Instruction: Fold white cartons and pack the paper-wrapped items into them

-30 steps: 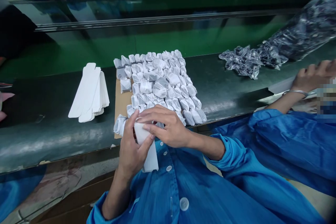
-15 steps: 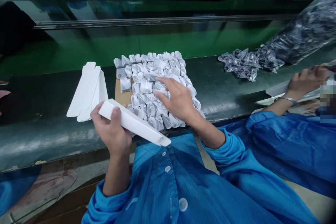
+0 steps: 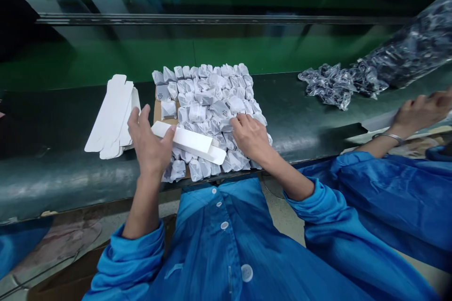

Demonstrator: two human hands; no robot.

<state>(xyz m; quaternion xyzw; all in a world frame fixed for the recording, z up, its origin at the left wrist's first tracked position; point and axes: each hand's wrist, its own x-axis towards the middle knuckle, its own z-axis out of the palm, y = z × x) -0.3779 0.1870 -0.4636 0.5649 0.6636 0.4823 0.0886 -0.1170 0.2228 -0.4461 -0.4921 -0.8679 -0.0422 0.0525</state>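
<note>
A long white paper box, its end flap open toward the right, rests across rows of small packets wrapped in white sheet. At the box's left end is my left hand, fingers spread and the thumb over or against the box, not gripping it. My right hand is closed, its fingers curled down onto a wrapped packet among the rows; the fingertips are partly hidden. Under the packets, brown cardboard shows on the left side.
Flat white unfolded boxes lie stacked to the left on the dark green bench. Clear-bagged dark items spill from a large plastic bag at right. A co-worker's hand and blue sleeve are close on the right.
The white box has gone from my left hand's grip to lying on the packets, and that hand has opened. My right hand has moved slightly right and closed onto a packet.
</note>
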